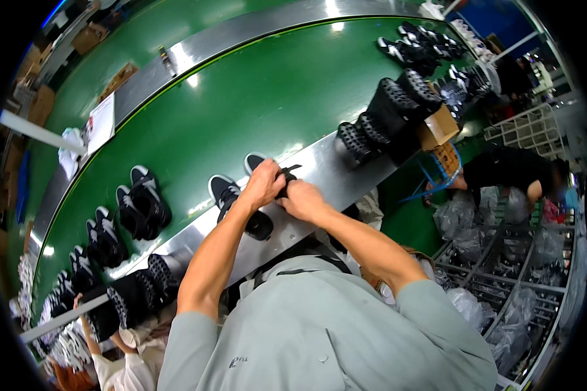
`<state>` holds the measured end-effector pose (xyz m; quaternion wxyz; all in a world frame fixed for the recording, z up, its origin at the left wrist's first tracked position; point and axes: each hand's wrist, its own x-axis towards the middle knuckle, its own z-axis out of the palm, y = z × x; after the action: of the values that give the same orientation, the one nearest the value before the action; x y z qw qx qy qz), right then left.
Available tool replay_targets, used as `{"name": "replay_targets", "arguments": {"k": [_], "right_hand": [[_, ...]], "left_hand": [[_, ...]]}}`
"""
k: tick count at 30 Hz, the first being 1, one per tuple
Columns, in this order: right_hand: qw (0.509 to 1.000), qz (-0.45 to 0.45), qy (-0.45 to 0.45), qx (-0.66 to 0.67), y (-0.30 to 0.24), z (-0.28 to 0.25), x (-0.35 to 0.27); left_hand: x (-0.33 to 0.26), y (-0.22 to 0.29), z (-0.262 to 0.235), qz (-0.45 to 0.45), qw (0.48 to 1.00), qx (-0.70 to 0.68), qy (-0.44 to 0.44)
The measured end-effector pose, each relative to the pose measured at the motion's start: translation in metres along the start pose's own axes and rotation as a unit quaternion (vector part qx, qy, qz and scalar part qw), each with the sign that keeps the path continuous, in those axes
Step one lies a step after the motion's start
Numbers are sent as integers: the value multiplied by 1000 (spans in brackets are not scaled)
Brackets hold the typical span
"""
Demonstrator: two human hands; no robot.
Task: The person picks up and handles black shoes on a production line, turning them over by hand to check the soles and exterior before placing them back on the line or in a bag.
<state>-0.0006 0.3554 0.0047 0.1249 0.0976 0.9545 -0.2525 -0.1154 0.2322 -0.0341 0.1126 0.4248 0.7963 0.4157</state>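
Observation:
A black shoe with a pale sole edge rests on the metal edge of the green belt, its toe pointing away from me. Both of my hands are over its upper and hide most of it. Black shoelaces stick out beside my fingers. My left hand is closed on the laces at the shoe's middle. Pinched fingers of my right hand hold the lace end on the right side. Just left of my left hand stands a matching black shoe, its heel partly behind my forearm.
Pairs of black shoes stand on the green belt at left. Dark shoes with studded soles lie on the metal ledge at right, by a cardboard box. A person bends over a wire rack at right; another person's arm shows lower left.

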Motion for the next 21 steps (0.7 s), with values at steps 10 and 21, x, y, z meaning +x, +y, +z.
{"name": "replay_targets", "arguments": {"k": [10, 21], "right_hand": [[981, 40, 100, 162, 33, 6, 5], [995, 68, 64, 18, 35, 19, 44]], "left_hand": [[-17, 49, 6, -268, 963, -10, -7], [-42, 67, 3, -213, 963, 108, 125]]}}
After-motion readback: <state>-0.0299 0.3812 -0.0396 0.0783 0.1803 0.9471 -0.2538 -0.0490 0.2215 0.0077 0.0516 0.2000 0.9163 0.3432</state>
